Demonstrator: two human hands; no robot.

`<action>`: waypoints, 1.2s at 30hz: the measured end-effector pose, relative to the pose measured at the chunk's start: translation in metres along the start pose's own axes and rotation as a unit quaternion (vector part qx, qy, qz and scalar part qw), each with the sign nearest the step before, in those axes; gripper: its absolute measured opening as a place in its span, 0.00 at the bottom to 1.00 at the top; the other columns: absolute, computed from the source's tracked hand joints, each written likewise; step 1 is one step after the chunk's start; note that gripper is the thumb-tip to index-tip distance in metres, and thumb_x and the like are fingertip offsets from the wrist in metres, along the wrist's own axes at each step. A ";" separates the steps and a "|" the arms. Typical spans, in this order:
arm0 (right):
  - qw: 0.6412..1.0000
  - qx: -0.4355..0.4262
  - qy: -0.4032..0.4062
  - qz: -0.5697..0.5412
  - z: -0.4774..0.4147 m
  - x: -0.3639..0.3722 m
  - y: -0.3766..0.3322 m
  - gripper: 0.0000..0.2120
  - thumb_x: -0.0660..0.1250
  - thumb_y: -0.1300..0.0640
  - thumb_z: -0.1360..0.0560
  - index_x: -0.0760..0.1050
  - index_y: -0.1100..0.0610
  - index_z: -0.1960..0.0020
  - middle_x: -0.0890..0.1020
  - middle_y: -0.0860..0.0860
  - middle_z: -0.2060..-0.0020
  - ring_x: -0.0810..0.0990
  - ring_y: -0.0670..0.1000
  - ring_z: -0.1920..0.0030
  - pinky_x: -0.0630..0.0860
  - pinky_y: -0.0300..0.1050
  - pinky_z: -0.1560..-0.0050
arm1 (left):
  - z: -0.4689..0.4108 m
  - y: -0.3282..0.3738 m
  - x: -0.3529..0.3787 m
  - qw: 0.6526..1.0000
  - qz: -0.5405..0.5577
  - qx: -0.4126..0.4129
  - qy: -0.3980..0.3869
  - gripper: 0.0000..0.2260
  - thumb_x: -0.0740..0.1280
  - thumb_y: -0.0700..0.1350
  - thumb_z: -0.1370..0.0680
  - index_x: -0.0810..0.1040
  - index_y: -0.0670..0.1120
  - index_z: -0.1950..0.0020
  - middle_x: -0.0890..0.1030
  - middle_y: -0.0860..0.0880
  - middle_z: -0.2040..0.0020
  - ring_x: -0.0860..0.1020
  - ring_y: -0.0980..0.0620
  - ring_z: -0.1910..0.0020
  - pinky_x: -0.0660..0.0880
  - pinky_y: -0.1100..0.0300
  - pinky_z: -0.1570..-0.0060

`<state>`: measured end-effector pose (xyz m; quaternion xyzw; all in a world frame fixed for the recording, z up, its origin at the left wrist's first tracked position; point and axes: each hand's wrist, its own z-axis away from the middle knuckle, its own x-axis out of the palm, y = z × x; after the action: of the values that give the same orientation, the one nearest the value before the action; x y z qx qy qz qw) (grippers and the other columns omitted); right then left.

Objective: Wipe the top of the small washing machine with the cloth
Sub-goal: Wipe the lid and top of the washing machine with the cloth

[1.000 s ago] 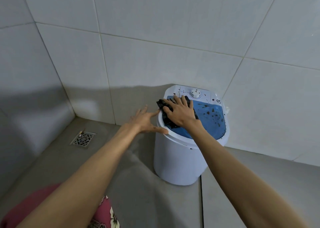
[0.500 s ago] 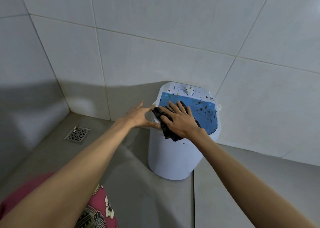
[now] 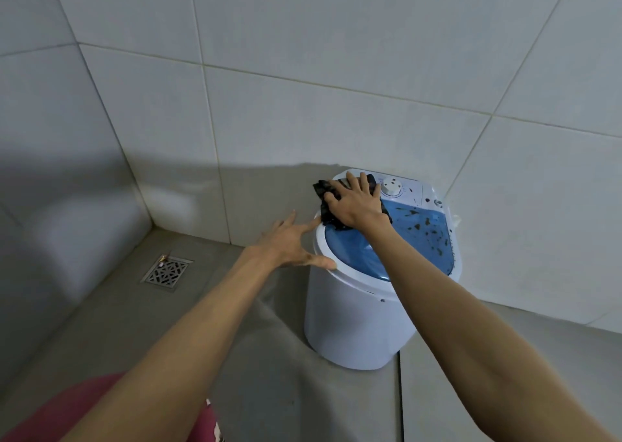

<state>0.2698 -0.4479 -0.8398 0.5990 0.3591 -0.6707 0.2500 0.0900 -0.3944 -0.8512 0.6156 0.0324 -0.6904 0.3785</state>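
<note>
A small white washing machine (image 3: pixel 353 320) stands on the floor against the tiled wall. Its blue see-through lid (image 3: pixel 420 236) carries dark specks, and a white dial (image 3: pixel 392 186) sits on the panel behind it. My right hand (image 3: pixel 355 202) lies flat on a dark cloth (image 3: pixel 324 202), pressing it on the far left of the top, beside the dial. My left hand (image 3: pixel 289 244) has its fingers spread and rests against the machine's left rim, thumb on the front edge, holding nothing.
Grey tiled walls meet in a corner at the left. A metal floor drain (image 3: pixel 167 272) lies in the floor left of the machine. Pink patterned fabric (image 3: pixel 111 411) on my lap fills the bottom left.
My right hand has slid the cloth from the lid's near left edge up to the far left by the dial. My left hand stays at the left rim.
</note>
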 end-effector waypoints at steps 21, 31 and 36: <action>0.994 0.105 0.030 0.004 0.136 -0.003 0.082 0.26 0.44 0.39 0.18 0.47 0.39 0.21 0.48 0.51 0.20 0.41 0.57 0.20 0.38 0.62 0.24 | 0.005 0.022 -0.024 0.996 0.088 0.008 -0.020 0.47 0.79 0.58 0.35 0.59 0.55 0.22 0.61 0.49 0.22 0.61 0.47 0.24 0.59 0.52 0.28; 0.998 0.029 0.051 0.015 0.101 0.003 0.044 0.26 0.44 0.47 0.16 0.51 0.53 0.20 0.52 0.51 0.20 0.46 0.54 0.20 0.41 0.56 0.22 | -0.008 0.014 -0.006 0.998 0.035 -0.012 -0.043 0.58 0.75 0.73 0.46 0.52 0.61 0.22 0.58 0.51 0.21 0.59 0.45 0.23 0.60 0.45 0.26; 0.994 -0.083 0.068 0.007 0.116 0.015 0.018 0.25 0.47 0.47 0.17 0.55 0.49 0.20 0.57 0.47 0.21 0.50 0.51 0.20 0.41 0.54 0.22 | -0.009 0.013 -0.003 0.999 0.027 -0.019 -0.032 0.61 0.71 0.77 0.53 0.53 0.65 0.23 0.55 0.46 0.20 0.55 0.42 0.22 0.59 0.44 0.26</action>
<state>0.2092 -0.5481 -0.8555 0.6232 0.4255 -0.5942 0.2785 0.1046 -0.3973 -0.8452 0.5869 0.0165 -0.6983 0.4094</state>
